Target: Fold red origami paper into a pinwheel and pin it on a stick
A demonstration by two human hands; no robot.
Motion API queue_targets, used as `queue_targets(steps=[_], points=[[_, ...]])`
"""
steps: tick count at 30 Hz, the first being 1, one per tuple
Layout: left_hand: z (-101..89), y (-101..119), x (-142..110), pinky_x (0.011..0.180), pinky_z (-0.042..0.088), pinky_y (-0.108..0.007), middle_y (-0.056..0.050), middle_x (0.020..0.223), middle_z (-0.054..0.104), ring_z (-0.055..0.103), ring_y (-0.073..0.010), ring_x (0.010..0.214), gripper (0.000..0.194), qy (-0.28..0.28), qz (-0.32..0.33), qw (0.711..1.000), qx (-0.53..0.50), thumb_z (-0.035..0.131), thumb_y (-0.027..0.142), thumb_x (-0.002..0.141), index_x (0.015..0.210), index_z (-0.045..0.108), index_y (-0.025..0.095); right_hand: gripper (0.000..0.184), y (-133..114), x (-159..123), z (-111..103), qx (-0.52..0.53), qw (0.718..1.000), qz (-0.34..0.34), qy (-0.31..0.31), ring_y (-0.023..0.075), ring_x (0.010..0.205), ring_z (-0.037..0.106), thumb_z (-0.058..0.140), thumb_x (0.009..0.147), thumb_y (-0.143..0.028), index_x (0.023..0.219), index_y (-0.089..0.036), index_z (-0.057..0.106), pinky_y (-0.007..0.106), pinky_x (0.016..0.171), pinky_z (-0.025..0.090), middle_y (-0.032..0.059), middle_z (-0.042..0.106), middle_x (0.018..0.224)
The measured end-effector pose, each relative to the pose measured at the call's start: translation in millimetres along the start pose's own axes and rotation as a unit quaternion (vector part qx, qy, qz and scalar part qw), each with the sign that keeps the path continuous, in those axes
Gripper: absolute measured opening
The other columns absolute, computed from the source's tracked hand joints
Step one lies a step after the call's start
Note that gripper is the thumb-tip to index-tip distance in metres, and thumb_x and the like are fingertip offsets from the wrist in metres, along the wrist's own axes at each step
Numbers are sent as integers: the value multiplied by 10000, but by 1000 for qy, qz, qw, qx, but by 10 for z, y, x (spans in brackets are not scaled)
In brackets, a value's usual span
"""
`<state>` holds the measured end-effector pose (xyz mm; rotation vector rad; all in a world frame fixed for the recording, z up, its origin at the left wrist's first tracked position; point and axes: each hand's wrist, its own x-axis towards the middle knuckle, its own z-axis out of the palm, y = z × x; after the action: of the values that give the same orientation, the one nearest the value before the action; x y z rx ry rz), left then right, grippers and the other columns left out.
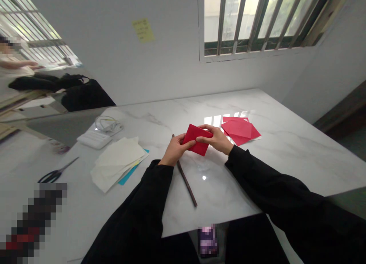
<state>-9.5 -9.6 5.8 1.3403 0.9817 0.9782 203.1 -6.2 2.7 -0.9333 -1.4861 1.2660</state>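
Between my two hands, above the marbled table, is a small piece of folded red paper (197, 136). My left hand (177, 147) pinches its left side, with the thumb across the front. From the right, my right hand (215, 139) grips it too, thumb on the front face and fingers behind the upper edge. A thin dark brown stick (187, 184) lies on the table below, its middle partly hidden by my left hand. Just right of my right hand rests a loose pile of red paper sheets (240, 130).
Left of my hands are cream paper sheets (117, 161) over a blue sheet (130, 175). Black-handled scissors (57, 175) and a white box with a cable (94, 139) lie farther left. A phone (208, 241) is below the table's front edge. Another person's arm (18, 64) shows far left.
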Motion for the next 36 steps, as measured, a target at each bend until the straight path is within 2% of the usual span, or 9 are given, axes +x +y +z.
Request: queue_targets(steps=[3, 5, 8, 11, 15, 19, 25, 32, 36], points=[[-79, -2, 38, 881, 579, -371, -112, 1065, 812, 747, -258, 925, 576, 49, 3, 998, -41, 960, 430, 659, 1118, 795, 125, 562, 24, 62, -142, -22, 999, -44, -2, 237, 1002, 765, 763, 918, -536, 1369, -216, 663, 370, 858, 625, 101, 796, 1164], [-165, 14, 67, 835, 583, -345, -104, 1026, 809, 739, -234, 884, 557, 94, -2, 993, -69, 972, 396, 619, 1070, 791, 123, 427, 69, 101, -250, -122, 989, -77, 38, 229, 1023, 751, 725, 965, -493, 1293, -219, 725, 371, 896, 603, 93, 799, 1153], [-297, 50, 102, 763, 575, -291, -78, 977, 802, 720, -194, 838, 515, 169, -4, 979, -115, 969, 342, 565, 995, 775, 138, 182, 147, 148, -376, -317, 942, -82, 75, 235, 972, 730, 745, 972, -311, 1123, -230, 806, 393, 917, 573, 63, 821, 1032], [-380, 68, 122, 714, 556, -251, -61, 953, 796, 701, -168, 817, 476, 222, -2, 964, -146, 950, 313, 549, 951, 755, 148, 171, 178, 207, -450, -443, 890, -89, 57, 279, 1054, 687, 752, 960, -192, 1108, -230, 830, 415, 953, 546, 68, 832, 1053], [-402, 53, 130, 692, 540, -235, -50, 931, 788, 685, -154, 804, 468, 237, -1, 958, -160, 933, 297, 543, 946, 748, 148, 185, 131, 340, -559, -532, 842, -90, 23, 317, 1074, 648, 721, 986, -184, 1120, -207, 846, 439, 975, 524, 96, 832, 1054], [-391, 34, 123, 677, 522, -228, -51, 934, 784, 678, -150, 799, 488, 235, 1, 960, -154, 932, 324, 554, 970, 746, 149, 183, 120, 477, -645, -554, 829, -77, 4, 318, 1073, 650, 730, 983, -193, 1114, -219, 856, 416, 945, 526, 103, 827, 1014], [-374, 10, 107, 690, 526, -243, -64, 946, 784, 682, -163, 809, 486, 237, -5, 961, -139, 923, 343, 570, 979, 748, 146, 170, 225, 577, -413, -550, 828, -91, -50, 303, 1041, 666, 763, 972, -244, 1109, -214, 859, 400, 963, 515, 84, 838, 1020], [-359, -8, 120, 647, 504, -231, -51, 901, 773, 660, -153, 762, 498, 237, -14, 962, -136, 927, 338, 536, 960, 748, 147, 291, 184, 645, -79, -560, 812, -107, -120, 249, 1059, 686, 677, 1019, -180, 1285, -214, 789, 338, 981, 485, 91, 814, 1149], [-360, -8, 119, 660, 508, -237, -52, 915, 772, 661, -158, 774, 505, 235, -13, 963, -133, 925, 348, 541, 969, 742, 152, 264, 136, 687, 19, -578, 804, -60, -128, 231, 1038, 718, 647, 1014, -147, 1220, -177, 808, 297, 928, 490, 107, 811, 1120]])
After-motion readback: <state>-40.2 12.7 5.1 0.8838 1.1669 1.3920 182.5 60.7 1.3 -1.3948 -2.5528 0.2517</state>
